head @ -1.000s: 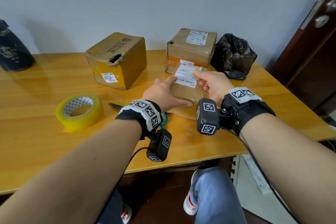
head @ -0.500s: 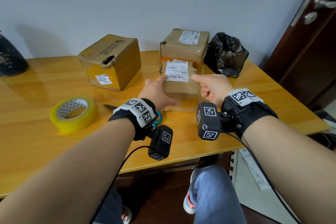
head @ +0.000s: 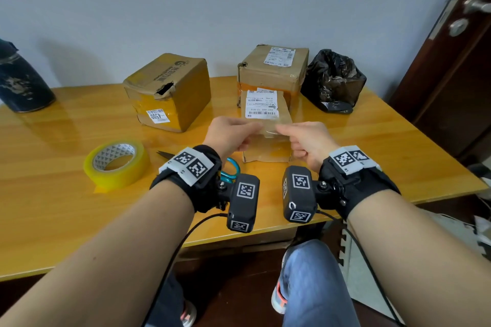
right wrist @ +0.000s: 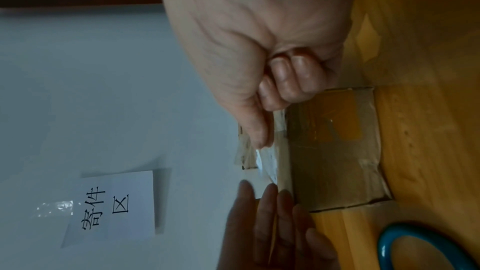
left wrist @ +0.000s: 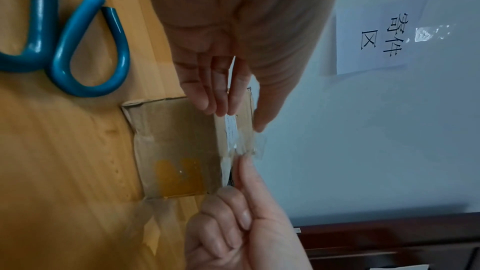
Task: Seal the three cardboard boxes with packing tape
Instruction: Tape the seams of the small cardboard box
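Step in hand: taping the small box, the nearest of three on the worktop. It stands at centre front, label face tilted up, touching or just in front of the rear right box; cannot tell which. The left box sits well apart, top corner torn, looks not yet sealed.

Both hands meet at the small box's near top edge with a short clear tape strip stretched between them. Left hand: fingers straight, thumb opposed, pinching the strip's left end against the box edge. Right hand: thumb and index pinch the strip's right end, other fingers curled into the palm. In the wrist views the strip looks crumpled near the right pinch and only partly stuck.

Tape roll lies flat to the left, free of both hands. Scissors lie under the left wrist, blue handles visible, also free.

Next move, as a judgement: pull the strip taut, lay it over the flap seam, then press it down flat with straight fingers. Risk: the wrinkled end folds onto itself and does not bond. After that, the other two boxes likely need fresh strips cut from the roll.
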A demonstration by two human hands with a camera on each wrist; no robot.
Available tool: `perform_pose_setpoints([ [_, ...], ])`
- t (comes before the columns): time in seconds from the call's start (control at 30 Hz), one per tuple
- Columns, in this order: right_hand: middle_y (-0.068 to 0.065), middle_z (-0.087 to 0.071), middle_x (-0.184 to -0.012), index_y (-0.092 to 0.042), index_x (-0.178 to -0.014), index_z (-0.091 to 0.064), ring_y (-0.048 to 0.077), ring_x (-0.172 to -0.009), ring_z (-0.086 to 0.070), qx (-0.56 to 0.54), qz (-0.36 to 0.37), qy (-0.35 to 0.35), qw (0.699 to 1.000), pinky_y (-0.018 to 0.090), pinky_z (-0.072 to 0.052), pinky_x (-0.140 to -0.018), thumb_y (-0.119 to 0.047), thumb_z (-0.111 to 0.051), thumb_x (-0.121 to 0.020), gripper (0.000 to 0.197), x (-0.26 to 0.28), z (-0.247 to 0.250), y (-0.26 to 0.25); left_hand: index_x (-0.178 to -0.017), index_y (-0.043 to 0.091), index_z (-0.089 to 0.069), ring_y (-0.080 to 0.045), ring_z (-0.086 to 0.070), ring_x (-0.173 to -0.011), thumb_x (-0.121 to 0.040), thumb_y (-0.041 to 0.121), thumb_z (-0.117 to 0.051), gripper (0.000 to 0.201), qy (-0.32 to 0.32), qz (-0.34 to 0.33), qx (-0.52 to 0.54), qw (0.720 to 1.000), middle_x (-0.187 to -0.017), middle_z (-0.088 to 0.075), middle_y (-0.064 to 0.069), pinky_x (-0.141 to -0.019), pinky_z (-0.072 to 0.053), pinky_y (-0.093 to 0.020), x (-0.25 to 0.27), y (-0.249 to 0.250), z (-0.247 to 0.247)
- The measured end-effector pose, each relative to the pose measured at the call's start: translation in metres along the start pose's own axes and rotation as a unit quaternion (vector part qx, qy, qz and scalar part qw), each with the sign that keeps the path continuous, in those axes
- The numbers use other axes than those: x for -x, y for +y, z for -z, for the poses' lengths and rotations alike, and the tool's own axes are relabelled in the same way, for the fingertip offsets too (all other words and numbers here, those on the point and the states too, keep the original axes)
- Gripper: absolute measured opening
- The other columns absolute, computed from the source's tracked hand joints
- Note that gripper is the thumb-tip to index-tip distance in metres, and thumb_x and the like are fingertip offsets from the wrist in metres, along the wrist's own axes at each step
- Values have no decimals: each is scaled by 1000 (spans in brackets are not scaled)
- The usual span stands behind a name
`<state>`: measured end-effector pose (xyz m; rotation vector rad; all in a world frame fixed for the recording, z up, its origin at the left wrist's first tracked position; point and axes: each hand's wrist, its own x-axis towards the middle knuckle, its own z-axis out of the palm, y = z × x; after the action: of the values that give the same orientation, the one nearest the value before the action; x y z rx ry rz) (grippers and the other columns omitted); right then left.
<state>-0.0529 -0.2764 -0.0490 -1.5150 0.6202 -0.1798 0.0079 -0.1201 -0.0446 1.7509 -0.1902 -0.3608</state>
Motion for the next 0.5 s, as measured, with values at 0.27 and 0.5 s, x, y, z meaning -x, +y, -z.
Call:
perform_pose_setpoints([
  [0.27,-6,-38,-58,-5,-105,-67,7,-45,-31,-61,-7,45,997,16,-25,-34,-25,-75,-82,32,6,1,15,-111,14,-69,-3,-60,-82,-81,12,-75,31,39,-96,-70,992,-91,-66,7,-73,-47,-13,3,-2,-10],
  [0.5,-1,-42,-61,-15,-76,-66,10,-51,-34,-50,1,71,996,21,-27,-44,-30,-74,-82,18,12,-8,21,-120,15,-65,-5,-58,-96,-91,12,-62,29,-30,-149,-115,982,-104,-64,7,-77,-44,-7,-3,8,-12],
])
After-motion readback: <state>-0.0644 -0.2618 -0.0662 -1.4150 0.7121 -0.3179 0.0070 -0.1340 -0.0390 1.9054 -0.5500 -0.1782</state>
